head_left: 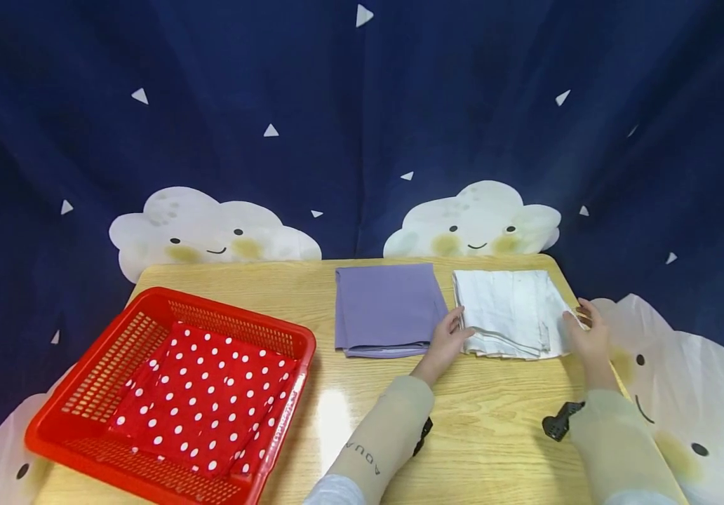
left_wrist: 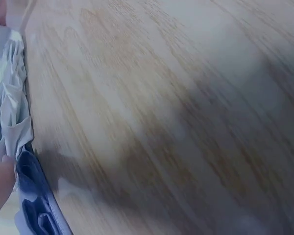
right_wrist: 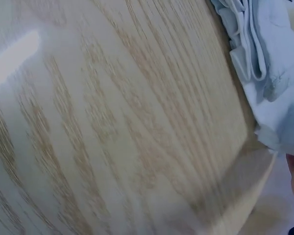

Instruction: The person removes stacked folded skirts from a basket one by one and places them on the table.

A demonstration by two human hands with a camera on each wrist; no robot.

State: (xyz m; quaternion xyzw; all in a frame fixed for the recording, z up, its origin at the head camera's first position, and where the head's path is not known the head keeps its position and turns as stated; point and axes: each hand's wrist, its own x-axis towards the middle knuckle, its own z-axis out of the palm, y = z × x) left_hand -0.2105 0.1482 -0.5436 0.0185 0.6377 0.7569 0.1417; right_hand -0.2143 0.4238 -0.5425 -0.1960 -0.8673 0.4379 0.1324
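Observation:
A folded white cloth (head_left: 504, 308) lies at the back right of the table, its layers stacked along the front edge. My left hand (head_left: 445, 345) touches its left front corner, the thumb along the front edge and the fingers beside the left edge. At the opposite side, my right hand (head_left: 591, 347) pinches the cloth's right edge, which reaches the table's side in the right wrist view. A folded purple cloth (head_left: 387, 305) lies just left of the white one, close to my left hand.
A red plastic basket (head_left: 308, 351) stands at the left of the wooden table (head_left: 488, 421), with a red polka-dot cloth (head_left: 210, 393) inside. Behind the table hangs a dark blue curtain (head_left: 337, 105) with cloud faces. The table's right edge runs close under my right hand.

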